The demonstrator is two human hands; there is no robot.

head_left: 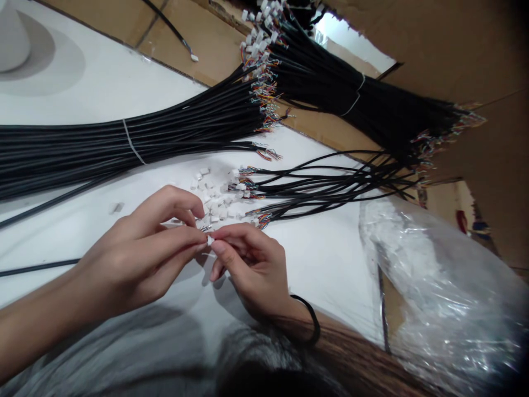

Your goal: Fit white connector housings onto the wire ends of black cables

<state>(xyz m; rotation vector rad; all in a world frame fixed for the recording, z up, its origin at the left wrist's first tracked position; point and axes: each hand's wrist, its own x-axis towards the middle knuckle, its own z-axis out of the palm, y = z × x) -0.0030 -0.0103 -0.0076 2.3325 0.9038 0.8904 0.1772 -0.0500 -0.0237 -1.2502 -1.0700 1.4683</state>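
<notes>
Between the fingertips of my right hand (pixel 254 262), a small white plug connector (pixel 210 241) is pinched. My left hand (pixel 152 251) meets it from the left, thumb and forefinger closed at the connector's edge. A black cable (pixel 39 267) runs in from the left and passes behind my left hand; fine wires (pixel 205 227) show by the fingertips. How the wires sit in the connector is hidden. Just beyond my hands lies a loose pile of white connectors (pixel 217 198).
A tied bundle of black cables (pixel 185 124) lies across the left. Another tied bundle (pixel 330 88) rests on cardboard (pixel 454 49) at the back. Several cables with connectors (pixel 314 190) spread right of the pile. A clear plastic bag (pixel 446 286) lies at the right.
</notes>
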